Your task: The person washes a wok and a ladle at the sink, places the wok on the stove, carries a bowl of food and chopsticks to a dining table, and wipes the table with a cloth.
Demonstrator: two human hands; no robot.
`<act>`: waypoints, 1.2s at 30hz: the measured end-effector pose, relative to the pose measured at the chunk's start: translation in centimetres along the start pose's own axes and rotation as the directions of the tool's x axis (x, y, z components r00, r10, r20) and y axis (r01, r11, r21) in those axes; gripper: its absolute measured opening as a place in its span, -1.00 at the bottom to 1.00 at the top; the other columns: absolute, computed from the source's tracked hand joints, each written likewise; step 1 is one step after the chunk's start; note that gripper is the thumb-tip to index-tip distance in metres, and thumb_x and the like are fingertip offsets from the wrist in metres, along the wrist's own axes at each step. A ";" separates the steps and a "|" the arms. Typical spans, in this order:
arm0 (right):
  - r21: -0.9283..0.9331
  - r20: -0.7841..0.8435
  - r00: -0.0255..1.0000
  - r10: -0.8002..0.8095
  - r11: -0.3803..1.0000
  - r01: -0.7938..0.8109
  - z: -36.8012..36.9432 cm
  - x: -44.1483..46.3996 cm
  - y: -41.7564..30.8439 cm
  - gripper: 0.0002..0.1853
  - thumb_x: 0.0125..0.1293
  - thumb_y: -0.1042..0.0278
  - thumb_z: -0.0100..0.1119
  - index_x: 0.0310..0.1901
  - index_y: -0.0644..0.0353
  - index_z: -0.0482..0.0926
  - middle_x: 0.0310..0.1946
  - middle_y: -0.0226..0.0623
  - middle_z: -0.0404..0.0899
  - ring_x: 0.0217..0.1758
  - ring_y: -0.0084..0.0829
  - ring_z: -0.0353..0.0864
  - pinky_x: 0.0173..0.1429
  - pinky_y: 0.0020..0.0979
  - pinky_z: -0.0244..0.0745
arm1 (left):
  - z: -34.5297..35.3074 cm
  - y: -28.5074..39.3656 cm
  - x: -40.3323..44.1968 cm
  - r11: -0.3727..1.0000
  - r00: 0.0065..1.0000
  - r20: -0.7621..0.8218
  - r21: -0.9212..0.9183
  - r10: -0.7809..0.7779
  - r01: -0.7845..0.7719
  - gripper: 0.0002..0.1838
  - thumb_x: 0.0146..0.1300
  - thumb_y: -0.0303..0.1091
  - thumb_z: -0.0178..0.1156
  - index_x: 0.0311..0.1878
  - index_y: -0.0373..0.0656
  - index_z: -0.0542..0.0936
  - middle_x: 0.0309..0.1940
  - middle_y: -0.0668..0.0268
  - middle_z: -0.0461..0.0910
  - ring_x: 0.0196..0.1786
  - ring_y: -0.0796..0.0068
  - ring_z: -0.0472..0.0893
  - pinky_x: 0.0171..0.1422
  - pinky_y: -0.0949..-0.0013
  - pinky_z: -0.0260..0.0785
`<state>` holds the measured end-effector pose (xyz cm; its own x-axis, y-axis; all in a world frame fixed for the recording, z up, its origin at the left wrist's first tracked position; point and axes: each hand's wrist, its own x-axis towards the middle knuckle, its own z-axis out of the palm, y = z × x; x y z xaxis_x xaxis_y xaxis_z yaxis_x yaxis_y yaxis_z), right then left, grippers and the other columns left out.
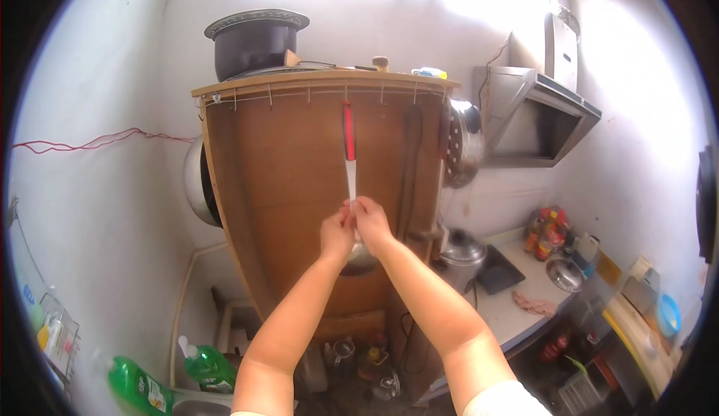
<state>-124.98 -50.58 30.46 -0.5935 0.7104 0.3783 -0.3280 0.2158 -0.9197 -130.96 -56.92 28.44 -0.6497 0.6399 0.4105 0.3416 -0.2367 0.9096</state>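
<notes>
A ladle (350, 133) with a red-and-black handle hangs upright from a hook rail (308, 91) on the front of a brown wooden cabinet (299, 154). My left hand (337, 234) and my right hand (372, 221) meet at its metal shaft, fingers closed around it. Just below the hands shows part of its round metal bowl (361, 260); the rest is hidden behind my hands and forearms. Several other hooks line the rail, and a dark long item (411, 161) hangs to the right.
A dark pot (255, 45) stands on the cabinet top. At right are a range hood (535, 113), a perforated steel pan (463, 143), a lidded pot (462, 251) and a counter (505, 315) with bottles. Green detergent bottles (210, 367) stand at lower left.
</notes>
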 end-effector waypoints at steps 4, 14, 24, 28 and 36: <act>-0.226 -0.044 0.995 -0.085 0.971 0.073 -0.5 -2.3 1.4 -0.72 0.36 0.40 -0.14 -0.01 0.34 0.46 -0.13 -0.19 0.56 -0.04 -0.39 0.51 0.04 -0.42 0.38 | 0.6 -1.1 -2.7 0.987 0.996 -0.004 0.135 0.087 -0.085 -0.71 0.30 -0.39 -0.07 0.00 -0.31 0.49 -0.21 0.03 0.56 -0.13 0.23 0.54 -0.06 0.26 0.35; -0.270 0.116 0.954 -0.277 0.916 0.298 -1.6 -17.9 2.2 -0.67 0.34 0.43 -0.16 0.09 0.34 0.40 0.02 0.02 0.49 0.12 -0.16 0.47 0.20 -0.32 0.34 | 0.6 -2.2 -19.3 0.848 0.942 -0.132 0.486 0.309 -0.210 -0.53 0.31 -0.32 -0.09 0.22 -0.38 0.27 0.21 -0.07 0.30 0.33 0.00 0.21 0.36 0.17 0.08; 0.039 0.439 0.877 0.198 0.970 -0.239 0.0 -43.9 2.0 -0.66 0.27 0.57 -0.15 0.08 0.34 0.41 0.06 -0.17 0.46 0.16 -0.38 0.39 0.26 -0.43 0.25 | -1.6 -0.3 -47.3 0.858 0.861 -0.492 0.490 0.127 0.154 -0.57 0.31 -0.39 -0.14 0.22 -0.32 0.30 0.17 -0.06 0.35 0.22 0.09 0.38 0.28 0.25 0.22; 0.071 0.612 0.743 0.270 0.917 -0.392 3.3 -52.2 0.4 -0.66 0.28 0.56 -0.15 0.09 0.33 0.40 0.06 -0.19 0.45 0.15 -0.40 0.39 0.23 -0.45 0.27 | -5.2 2.6 -56.5 0.802 0.796 -0.594 0.529 0.117 0.276 -0.59 0.28 -0.46 -0.15 0.20 -0.36 0.32 0.18 -0.07 0.32 0.24 0.06 0.34 0.30 0.24 0.21; 0.055 0.855 0.408 0.321 0.726 -0.686 10.1 -69.2 -2.5 -0.65 0.33 0.53 -0.16 0.14 0.35 0.32 0.06 -0.14 0.43 0.12 -0.36 0.42 0.18 -0.42 0.35 | -14.5 10.3 -74.5 0.585 0.766 -0.643 0.622 0.003 0.520 -0.61 0.18 -0.50 -0.01 0.10 -0.37 0.41 0.07 -0.06 0.41 0.15 0.02 0.40 0.25 0.21 0.24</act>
<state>-90.50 -107.03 7.64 -0.9756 -0.2135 -0.0509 0.1285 -0.3677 -0.9210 -88.85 -117.62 8.15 -0.9331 0.0187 0.3590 0.2845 0.6489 0.7057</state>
